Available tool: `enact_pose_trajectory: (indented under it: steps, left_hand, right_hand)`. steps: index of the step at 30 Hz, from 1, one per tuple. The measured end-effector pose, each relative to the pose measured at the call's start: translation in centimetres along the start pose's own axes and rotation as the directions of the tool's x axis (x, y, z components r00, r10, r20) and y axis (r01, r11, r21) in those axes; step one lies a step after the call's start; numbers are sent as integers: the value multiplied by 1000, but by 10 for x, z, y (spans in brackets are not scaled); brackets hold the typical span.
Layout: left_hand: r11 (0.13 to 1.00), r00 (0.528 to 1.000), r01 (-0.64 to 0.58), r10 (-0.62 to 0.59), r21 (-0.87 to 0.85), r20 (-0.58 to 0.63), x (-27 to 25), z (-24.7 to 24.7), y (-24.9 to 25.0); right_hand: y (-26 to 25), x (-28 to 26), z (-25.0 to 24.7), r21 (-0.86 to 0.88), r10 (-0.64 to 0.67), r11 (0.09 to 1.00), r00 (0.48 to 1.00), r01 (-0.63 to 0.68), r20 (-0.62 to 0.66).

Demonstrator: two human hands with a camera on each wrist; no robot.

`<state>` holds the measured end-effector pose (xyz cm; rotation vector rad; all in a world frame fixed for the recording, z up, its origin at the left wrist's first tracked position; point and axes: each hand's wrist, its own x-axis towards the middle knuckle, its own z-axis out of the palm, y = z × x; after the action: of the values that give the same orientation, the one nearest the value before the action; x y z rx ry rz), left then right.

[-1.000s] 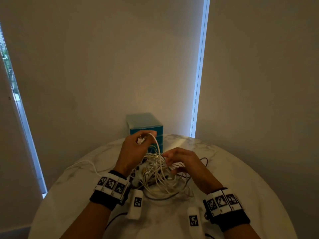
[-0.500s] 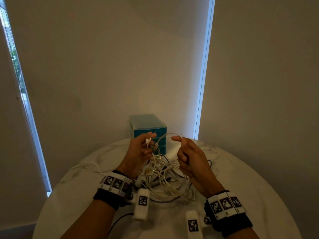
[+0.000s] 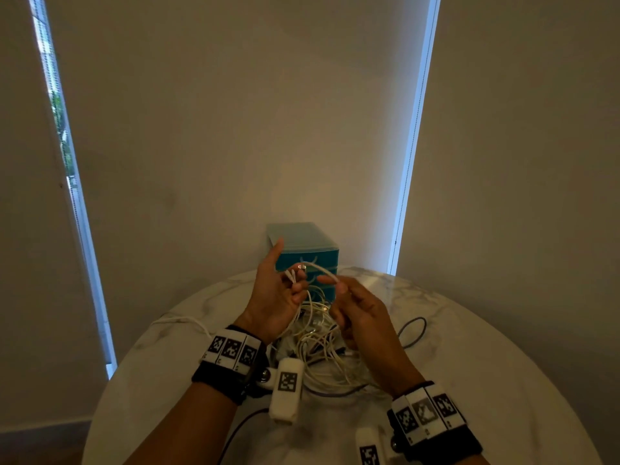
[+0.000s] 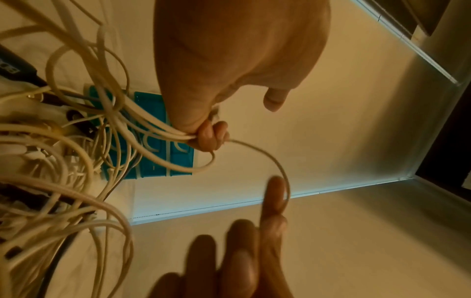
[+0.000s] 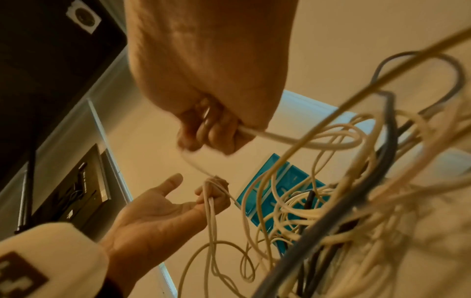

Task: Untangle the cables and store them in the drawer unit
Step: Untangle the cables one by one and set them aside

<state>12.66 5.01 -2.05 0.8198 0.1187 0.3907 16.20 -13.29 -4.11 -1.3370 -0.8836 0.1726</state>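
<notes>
A tangle of white cables (image 3: 322,347) lies on the round marble table (image 3: 486,380), in front of the teal drawer unit (image 3: 308,250), whose drawers look closed. My left hand (image 3: 295,283) is raised above the pile, thumb spread, with its fingers curled round several white cable ends (image 4: 178,135). My right hand (image 3: 339,290) is level with it and grips one white cable (image 3: 323,271) that arches between the two hands. In the right wrist view that cable (image 5: 275,139) leaves my curled right fingers (image 5: 216,131) and runs down into the tangle.
A dark grey cable loop (image 3: 414,330) lies on the table right of the pile. A white cable (image 3: 181,320) trails off to the left, and a black one (image 3: 241,427) runs to the front edge. The wall stands close behind the drawer unit.
My right hand rose from the pile and took hold of the white cable. Both hands now sit higher and closer together, and my left thumb has spread outward.
</notes>
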Motion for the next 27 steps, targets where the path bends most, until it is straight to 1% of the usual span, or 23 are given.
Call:
enact_pose_trajectory:
  steps: [2, 5, 7, 8, 9, 10, 11, 12, 13, 14, 15, 16, 17, 18, 19, 20, 21, 22, 23, 24, 25, 26, 27]
  left_hand:
    - [998, 1000, -21, 21, 54, 14, -1, 1, 3]
    - [987, 999, -50, 52, 152, -9, 3, -3, 6]
    - [984, 997, -79, 80, 163, -2, 7, -7, 7]
    - [986, 995, -96, 95, 136, 15, 7, -8, 8]
    - [989, 993, -117, 114, 88, 32, 7, -9, 11]
    - [989, 988, -146, 144, 26, 47, 7, -9, 14]
    - [982, 980, -187, 189, -42, 55, 7, -11, 19]
    - [965, 969, -236, 243, -112, 52, 7, -13, 25]
    - [941, 954, -285, 297, -182, 39, 8, -17, 30]
    - [913, 940, -326, 341, -247, 19, 8, -20, 36]
    - [886, 930, -351, 369, -303, 2, 9, -23, 40]
    - [866, 925, -358, 381, -349, -3, 9, -25, 43]
    - [854, 923, -351, 385, -384, 14, 9, -26, 43]
    - [849, 922, -334, 384, -409, 45, 7, -26, 42]
    - [851, 922, -310, 377, -424, 83, 5, -25, 41]
    - [861, 924, -283, 364, -423, 122, 4, -25, 39]
    - [881, 927, -257, 341, -397, 157, 2, -26, 37]
    - [908, 932, -233, 311, -349, 187, 1, -27, 37]
    - [937, 938, -212, 275, -279, 210, 1, -28, 37]
    - [965, 946, -182, 225, -190, 233, 1, -28, 38]
    - [987, 956, -138, 155, -85, 249, 0, -27, 38]
    - [995, 966, -90, 78, 36, 248, -2, -24, 37]
    - [982, 973, -60, 18, 181, 230, -3, -21, 34]
  right_hand:
    - [2, -2, 2, -50, 45, 998, 992, -39, 117]
    - [6, -3, -3, -173, 114, 982, 961, -71, 251]
    - [5, -4, -7, -324, 137, 945, 945, -36, 296]
    - [5, -4, -10, -397, 139, 918, 948, -14, 288]
    - [3, -4, -13, -453, 138, 892, 961, -15, 240]
    - [3, -3, -19, -483, 124, 875, 981, -38, 146]
    - [4, -2, -27, -515, 104, 853, 994, -79, 20]
    - [6, 1, -36, -585, 32, 803, 989, -112, -146]
    - [10, 5, -47, -641, -59, 751, 951, -159, -304]
    - [13, 7, -59, -693, -136, 684, 893, -228, -429]
    - [15, 8, -69, -701, -165, 649, 845, -295, -509]
    - [16, 8, -75, -674, -127, 648, 822, -354, -555]
    - [15, 6, -78, -618, -37, 680, 824, -394, -566]
    - [14, 6, -78, -516, 69, 758, 835, -400, -546]
    - [14, 7, -76, -375, 169, 841, 847, -391, -504]
    - [16, 9, -73, -204, 254, 905, 858, -374, -447]
    - [16, 10, -69, -7, 313, 939, 864, -344, -394]
    - [15, 11, -67, 174, 332, 942, 874, -287, -356]
    - [13, 12, -66, 333, 322, 921, 878, -203, -355]
    - [9, 13, -68, 475, 297, 875, 883, -99, -363]
    - [4, 13, -71, 580, 266, 815, 894, -9, -360]
    - [-1, 11, -72, 658, 243, 752, 908, 47, -342]
    - [-5, 10, -72, 697, 222, 714, 921, 71, -321]
